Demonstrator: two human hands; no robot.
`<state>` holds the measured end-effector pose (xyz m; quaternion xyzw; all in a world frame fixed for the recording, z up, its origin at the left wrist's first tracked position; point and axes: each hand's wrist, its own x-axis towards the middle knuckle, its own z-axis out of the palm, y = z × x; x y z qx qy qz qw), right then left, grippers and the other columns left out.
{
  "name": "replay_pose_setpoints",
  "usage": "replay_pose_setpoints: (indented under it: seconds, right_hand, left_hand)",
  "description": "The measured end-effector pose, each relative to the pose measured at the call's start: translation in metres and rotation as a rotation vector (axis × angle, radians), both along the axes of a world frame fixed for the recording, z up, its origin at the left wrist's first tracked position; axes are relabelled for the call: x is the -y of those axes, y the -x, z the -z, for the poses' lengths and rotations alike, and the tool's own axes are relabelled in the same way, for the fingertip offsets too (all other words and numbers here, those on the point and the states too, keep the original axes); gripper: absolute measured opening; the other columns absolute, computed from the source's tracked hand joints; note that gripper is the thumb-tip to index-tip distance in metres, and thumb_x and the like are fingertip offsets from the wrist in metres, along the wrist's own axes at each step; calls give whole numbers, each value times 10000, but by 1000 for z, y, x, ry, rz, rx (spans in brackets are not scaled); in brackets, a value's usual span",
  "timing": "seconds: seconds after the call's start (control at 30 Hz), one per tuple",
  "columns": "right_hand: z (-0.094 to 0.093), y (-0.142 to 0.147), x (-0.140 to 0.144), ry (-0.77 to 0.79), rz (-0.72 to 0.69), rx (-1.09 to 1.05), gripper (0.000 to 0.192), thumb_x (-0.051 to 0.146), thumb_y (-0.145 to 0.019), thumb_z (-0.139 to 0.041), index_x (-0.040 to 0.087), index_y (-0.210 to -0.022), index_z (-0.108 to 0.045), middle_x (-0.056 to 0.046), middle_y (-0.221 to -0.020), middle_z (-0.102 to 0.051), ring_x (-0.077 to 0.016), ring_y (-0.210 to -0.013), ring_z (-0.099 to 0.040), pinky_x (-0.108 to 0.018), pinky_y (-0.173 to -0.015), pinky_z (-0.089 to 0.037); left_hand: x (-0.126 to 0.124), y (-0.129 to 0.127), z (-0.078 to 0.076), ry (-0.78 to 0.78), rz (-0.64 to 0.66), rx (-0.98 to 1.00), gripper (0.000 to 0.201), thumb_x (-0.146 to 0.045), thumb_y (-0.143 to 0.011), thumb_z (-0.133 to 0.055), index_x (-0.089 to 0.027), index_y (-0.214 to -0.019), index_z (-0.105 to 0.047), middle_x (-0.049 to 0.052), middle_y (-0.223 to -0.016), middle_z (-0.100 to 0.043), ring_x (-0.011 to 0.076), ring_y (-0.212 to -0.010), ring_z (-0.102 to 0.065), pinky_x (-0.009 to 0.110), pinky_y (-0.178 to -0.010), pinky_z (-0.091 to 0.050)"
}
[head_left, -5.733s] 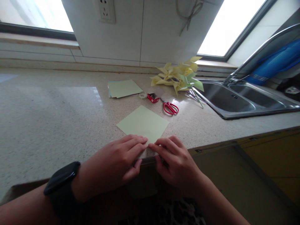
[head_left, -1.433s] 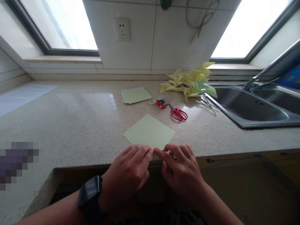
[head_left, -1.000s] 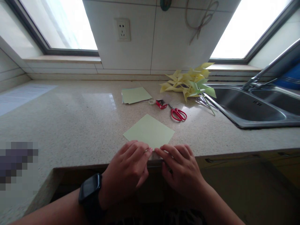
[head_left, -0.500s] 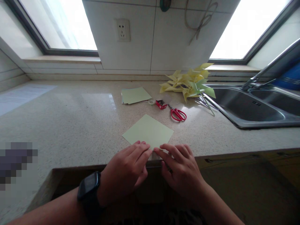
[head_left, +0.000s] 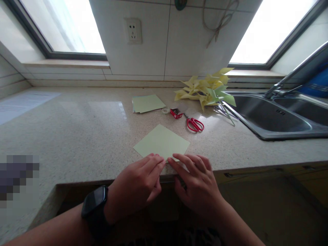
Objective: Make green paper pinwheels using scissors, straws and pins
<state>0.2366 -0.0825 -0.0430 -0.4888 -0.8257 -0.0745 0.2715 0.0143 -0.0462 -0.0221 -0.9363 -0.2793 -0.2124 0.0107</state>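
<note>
A pale green sheet of paper (head_left: 161,141) lies on the counter close to its front edge, one corner pointing away from me. My left hand (head_left: 139,181) rests its outstretched fingers, held side by side, on the paper's near part; its thumb is tucked below. Beside it, my right hand (head_left: 196,176) touches the near right part with its index fingertip, the other fingers apart. Both sets of fingertips nearly meet at the middle. They hide the near corner, so I cannot tell whether it is folded. A dark watch (head_left: 94,201) is on my left wrist.
Behind the sheet are a stack of coloured paper (head_left: 148,104), a tape roll (head_left: 165,110), a small red box (head_left: 176,113) and red-handled scissors (head_left: 194,124). Paper pinwheels (head_left: 205,89) lie by the sink (head_left: 269,118). A printed sheet (head_left: 28,102) is at far left.
My right fingertips have moved slightly up and away from me along the paper's near part and spread a little more. My left hand has barely shifted. The sheet stays in place.
</note>
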Motion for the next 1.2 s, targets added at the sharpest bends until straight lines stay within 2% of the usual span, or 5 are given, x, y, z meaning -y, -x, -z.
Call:
replay_pose_setpoints:
  seconds: [0.1,0.23,0.6,0.93,1.2]
  right_hand:
    - [-2,1,-2,7,-33,19,471,225,-906,-584,237,-1377,-587,-32,-1437,-601,-260,-1322,-515,-495,-1134,-321]
    - [-3,0,-3,22,-60,32,503,216,-889,-574,199,-1392,-574,-37,-1425,-615,-245,-1336,-525,-471,-1167,-321]
    - [-1,-2,0,6,-85,13,516,173,-875,-571,185,-1390,-573,-52,-1394,-635,-239,-1279,-558,-440,-1105,-402]
    - [-2,3,-2,25,-25,15,512,194,-881,-591,180,-1392,-571,-77,-1322,-644,-251,-1143,-584,-446,-1042,-407]
    - [-3,6,-3,51,8,48,557,220,-865,-605,173,-1417,-545,-88,-1353,-620,-273,-1142,-568,-461,-1021,-394]
  left_hand:
    - [0,-1,1,-8,-4,-10,443,-83,-860,-548,-49,-1301,-574,186,-1259,-667,299,-1190,-633,455,-1032,-563]
    - [1,-2,2,11,-28,-25,497,-82,-847,-548,-60,-1343,-539,175,-1282,-648,299,-1203,-621,445,-1036,-558]
    - [0,0,0,-2,17,-13,403,-81,-867,-561,-60,-1269,-594,155,-1213,-660,279,-1138,-629,424,-1025,-562]
    - [-1,-1,-2,52,-20,-22,435,-76,-857,-554,-59,-1290,-589,144,-1196,-654,273,-1101,-632,410,-967,-588]
    - [-3,-1,-2,71,-20,-28,492,-76,-860,-546,-34,-1350,-556,159,-1247,-633,277,-1132,-608,423,-994,-573]
